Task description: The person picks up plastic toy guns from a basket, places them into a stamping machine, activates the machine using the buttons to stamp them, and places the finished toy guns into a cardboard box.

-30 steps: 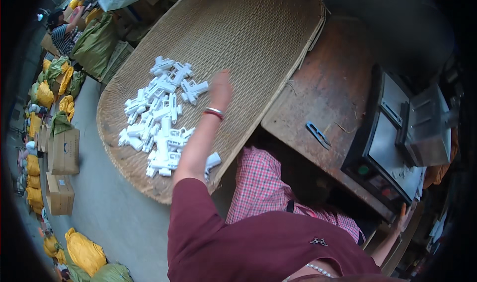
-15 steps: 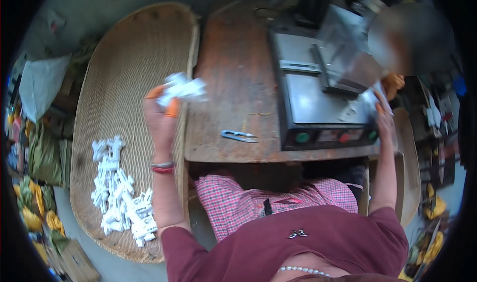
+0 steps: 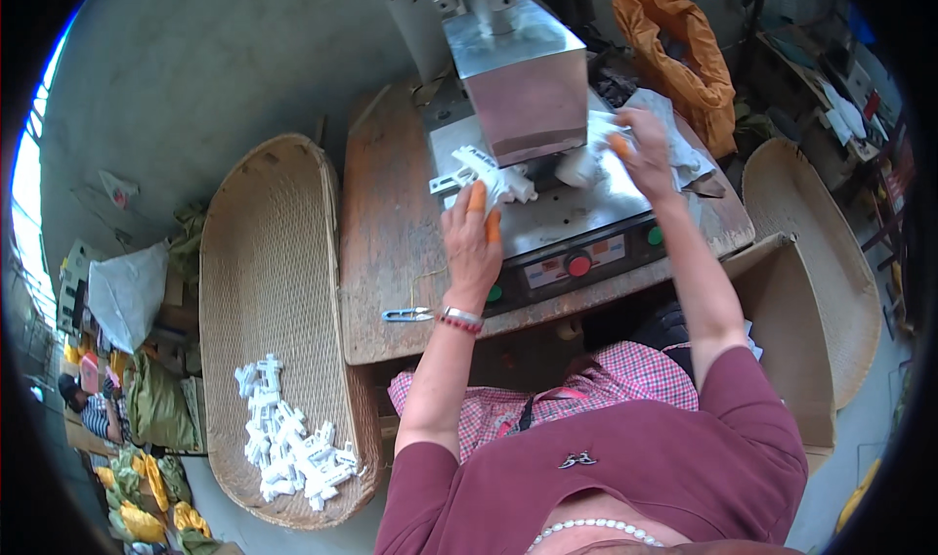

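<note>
My left hand (image 3: 473, 237), with orange finger covers, closes round a few white plastic parts (image 3: 482, 171) with slotted arms. It holds them over the front left of the press machine's metal plate (image 3: 547, 221), beside the block-shaped metal head (image 3: 528, 101). To the right of that head is my right hand (image 3: 645, 154), its fingers bent at a white piece (image 3: 583, 164) too blurred to make out. On the machine's front are a red button (image 3: 578, 264) and green buttons (image 3: 655, 235). More white parts (image 3: 293, 438) lie heaped in the long woven tray (image 3: 269, 223).
Blue-handled thread snips (image 3: 407, 315) lie on the wooden table (image 3: 376, 233) near its front edge. An orange sack (image 3: 684, 62) stands behind the machine at right. A cardboard box (image 3: 791, 320) and another woven tray (image 3: 811, 223) are at the right.
My left hand has carried the white parts rightward from above the woven tray to the machine. My right hand has moved from the machine's right edge inward. The view has shifted too.
</note>
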{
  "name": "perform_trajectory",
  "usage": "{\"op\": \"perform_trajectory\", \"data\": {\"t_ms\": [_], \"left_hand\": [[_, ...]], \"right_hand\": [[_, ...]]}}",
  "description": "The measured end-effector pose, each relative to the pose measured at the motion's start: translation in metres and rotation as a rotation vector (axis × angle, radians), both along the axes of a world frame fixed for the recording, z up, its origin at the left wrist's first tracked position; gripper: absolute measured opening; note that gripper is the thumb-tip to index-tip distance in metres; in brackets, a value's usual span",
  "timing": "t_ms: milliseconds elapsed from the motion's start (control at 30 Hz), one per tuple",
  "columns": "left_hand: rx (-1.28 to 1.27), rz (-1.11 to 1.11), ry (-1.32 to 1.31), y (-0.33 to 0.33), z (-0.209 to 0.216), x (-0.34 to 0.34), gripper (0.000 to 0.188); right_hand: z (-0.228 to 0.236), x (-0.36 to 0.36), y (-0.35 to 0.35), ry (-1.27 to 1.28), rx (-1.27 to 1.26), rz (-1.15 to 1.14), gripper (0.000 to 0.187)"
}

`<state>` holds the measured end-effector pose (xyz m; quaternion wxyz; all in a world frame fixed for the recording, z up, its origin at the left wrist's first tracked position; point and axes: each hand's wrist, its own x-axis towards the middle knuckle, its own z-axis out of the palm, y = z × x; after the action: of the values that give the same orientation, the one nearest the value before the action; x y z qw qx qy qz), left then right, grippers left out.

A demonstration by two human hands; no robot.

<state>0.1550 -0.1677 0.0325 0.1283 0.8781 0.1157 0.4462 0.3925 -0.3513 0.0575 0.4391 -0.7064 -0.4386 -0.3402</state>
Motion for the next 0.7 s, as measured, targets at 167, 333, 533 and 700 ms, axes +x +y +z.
{"op": "perform_trajectory", "data": {"t_ms": [167,333,533,700], "left_hand": [[0.072,0.132,0.18,0.0,0.002,0.068,0.024],[0.073,0.145,0.309,0.0,-0.003,0.076,0.033],[0.071,-0.052,0.473,0.005,-0.029,-0.076,0.082],[0.026,-0.173,0.267,0.018,-0.056,-0.1,0.08]], "right_hand": [[0.058,-0.095,-0.18,0.143,-0.167,-0.337,0.032],[-0.021,-0.061,-0.175,0.309,-0.233,-0.334,0.045],[-0.115,-0.01,-0.123,0.864,-0.494,0.06,0.071],[-0.149,0.031,-0.145,0.862,-0.476,0.042,0.067]]}}
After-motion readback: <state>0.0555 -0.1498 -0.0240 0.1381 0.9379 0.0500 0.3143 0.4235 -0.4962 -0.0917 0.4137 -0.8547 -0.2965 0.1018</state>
